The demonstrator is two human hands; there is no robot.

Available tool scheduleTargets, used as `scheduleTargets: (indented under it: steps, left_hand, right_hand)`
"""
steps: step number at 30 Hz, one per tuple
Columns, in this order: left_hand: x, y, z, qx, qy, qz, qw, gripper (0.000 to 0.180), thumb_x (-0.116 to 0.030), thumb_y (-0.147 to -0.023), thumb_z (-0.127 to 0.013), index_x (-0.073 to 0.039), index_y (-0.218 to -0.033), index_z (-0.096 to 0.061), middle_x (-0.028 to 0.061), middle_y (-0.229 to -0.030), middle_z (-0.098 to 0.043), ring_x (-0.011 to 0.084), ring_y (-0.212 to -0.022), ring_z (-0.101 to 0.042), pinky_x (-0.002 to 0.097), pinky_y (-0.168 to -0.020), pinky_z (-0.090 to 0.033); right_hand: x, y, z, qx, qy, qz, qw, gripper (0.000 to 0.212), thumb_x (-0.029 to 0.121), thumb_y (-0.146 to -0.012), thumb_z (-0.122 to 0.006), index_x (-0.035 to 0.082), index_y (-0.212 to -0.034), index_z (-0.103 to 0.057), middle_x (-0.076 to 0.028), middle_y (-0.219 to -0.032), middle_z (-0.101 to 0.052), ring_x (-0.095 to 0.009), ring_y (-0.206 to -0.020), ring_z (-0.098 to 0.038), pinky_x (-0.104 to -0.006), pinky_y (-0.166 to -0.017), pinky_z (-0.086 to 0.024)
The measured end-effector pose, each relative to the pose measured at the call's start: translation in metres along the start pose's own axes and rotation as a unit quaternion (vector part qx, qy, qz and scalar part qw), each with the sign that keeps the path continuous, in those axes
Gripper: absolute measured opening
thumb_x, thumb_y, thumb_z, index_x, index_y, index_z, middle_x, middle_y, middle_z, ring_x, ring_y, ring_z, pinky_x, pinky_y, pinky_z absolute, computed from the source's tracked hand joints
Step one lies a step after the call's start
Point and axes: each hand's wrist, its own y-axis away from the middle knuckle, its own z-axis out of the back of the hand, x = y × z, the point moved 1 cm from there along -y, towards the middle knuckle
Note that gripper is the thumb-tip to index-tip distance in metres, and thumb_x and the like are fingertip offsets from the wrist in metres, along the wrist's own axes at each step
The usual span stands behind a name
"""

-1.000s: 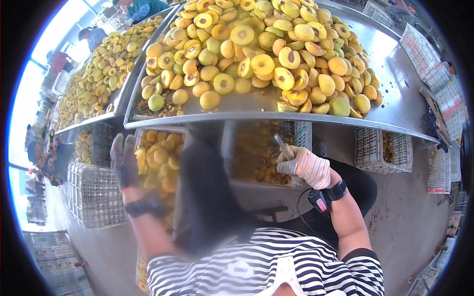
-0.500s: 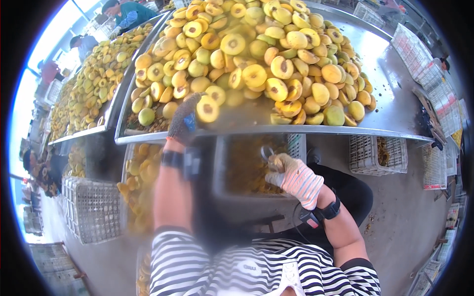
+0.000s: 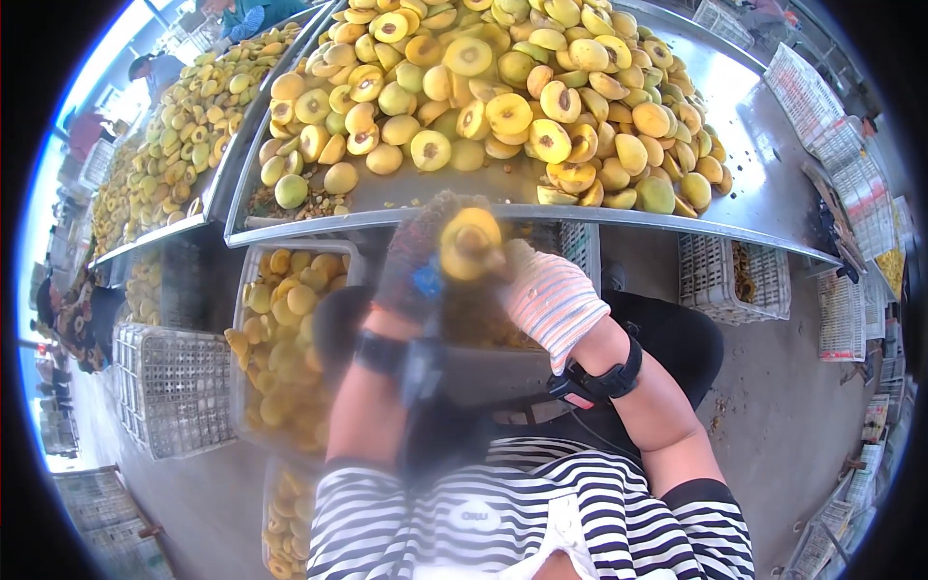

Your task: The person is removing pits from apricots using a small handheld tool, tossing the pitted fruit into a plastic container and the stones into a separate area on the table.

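By the silver metal worktop (image 3: 773,193), left dark-grey-gloved hand (image 3: 411,256) grips a halved round yellow fruit (image 3: 471,237), cut face up; right striped-gloved hand (image 3: 553,298) meets it, can't tell its grip. Best: fruit steady, fingertips clear.

Inspected metal worktop (image 3: 749,184); found large heap of halved yellow-to-green fruit (image 3: 507,113), with small brown scraps (image 3: 317,205) lying near front-left corner. Observed grey floor (image 3: 773,387) below; found pale openwork crates (image 3: 174,391) standing on it and dark crumbs (image 3: 717,414) scattered at right.

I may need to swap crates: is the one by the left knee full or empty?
Full: yellow fruit fills the crate up to its left rim; the knee hides part.
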Motion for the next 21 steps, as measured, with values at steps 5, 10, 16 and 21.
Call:
scheduleTargets:
  steps: [5,10,16,21]
  left_hand:
    - [-0.008,-0.008,-0.023,0.077,-0.441,-0.178,0.876,0.041,-0.030,-0.083,-0.069,-0.006,-0.115,-0.062,0.0136,-0.113,-0.066,0.0279,-0.102,-0.063,0.0370,-0.090,-0.049]
    - [0.026,-0.017,-0.007,0.132,-0.550,-0.196,0.801,0.048,-0.044,-0.068,-0.076,-0.012,-0.102,-0.065,0.0087,-0.095,-0.065,0.0297,-0.088,-0.062,0.0392,-0.078,-0.050]
    - [0.003,-0.032,-0.038,0.189,-0.450,-0.215,0.846,0.057,-0.026,-0.060,-0.086,-0.007,-0.108,-0.062,0.0145,-0.104,-0.064,0.0341,-0.101,-0.057,0.0433,-0.087,-0.046]
    - [-0.019,-0.058,-0.052,0.257,-0.389,-0.192,0.864,0.018,-0.012,-0.081,-0.063,-0.001,-0.096,-0.064,0.0166,-0.092,-0.065,0.0325,-0.084,-0.063,0.0391,-0.073,-0.051]
  right_hand:
    - [-0.027,0.023,-0.005,-0.097,0.094,0.127,0.983,0.018,0.017,-0.089,-0.051,0.003,-0.095,-0.060,-0.018,-0.078,-0.064,-0.035,-0.077,-0.065,-0.0442,-0.068,-0.050]
    - [-0.029,0.020,-0.019,-0.073,0.014,0.015,0.997,0.019,0.015,-0.090,-0.050,0.001,-0.091,-0.062,-0.021,-0.076,-0.066,-0.034,-0.076,-0.068,-0.0424,-0.063,-0.053]
    - [-0.029,0.042,0.012,-0.005,-0.145,-0.111,0.983,0.022,0.017,-0.093,-0.048,0.002,-0.105,-0.061,-0.023,-0.099,-0.065,-0.037,-0.097,-0.064,-0.0414,-0.078,-0.051]
    - [-0.017,0.047,0.025,-0.051,-0.239,-0.114,0.963,0.020,0.013,-0.089,-0.055,0.001,-0.104,-0.059,-0.020,-0.092,-0.066,-0.038,-0.093,-0.064,-0.0412,-0.077,-0.051]
